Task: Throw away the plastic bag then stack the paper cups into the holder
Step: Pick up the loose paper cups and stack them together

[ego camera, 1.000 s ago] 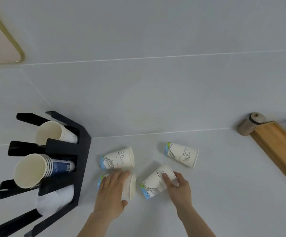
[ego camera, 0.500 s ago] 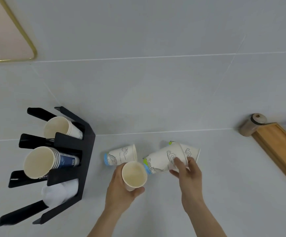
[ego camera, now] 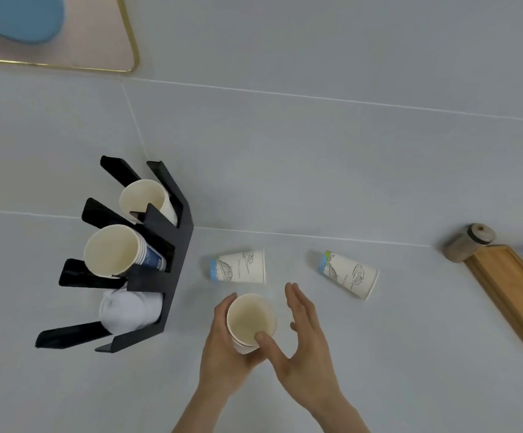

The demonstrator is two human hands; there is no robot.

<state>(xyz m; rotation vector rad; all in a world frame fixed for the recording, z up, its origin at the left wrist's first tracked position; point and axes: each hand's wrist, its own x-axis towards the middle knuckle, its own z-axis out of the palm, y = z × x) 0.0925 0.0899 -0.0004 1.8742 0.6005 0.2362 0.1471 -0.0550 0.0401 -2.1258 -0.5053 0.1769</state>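
My left hand grips two nested paper cups upright, mouth facing me. My right hand is beside them with fingers spread; its thumb rests on the cups' near rim. Two more printed paper cups lie on their sides on the white counter: one just beyond my left hand, one to the right. The black cup holder stands at the left, with a single cup in its far slot, a stack of cups in the middle slot and something white in the near slot.
A long wooden tray lies at the right edge with a small brown lidded jar at its far end. A gold-rimmed pink tray holding a blue object sits at the far left.
The cup in my right hand has gone into the cup held by my left hand. My right hand has let go and opened. The camera has shifted, so the holder sits more central.
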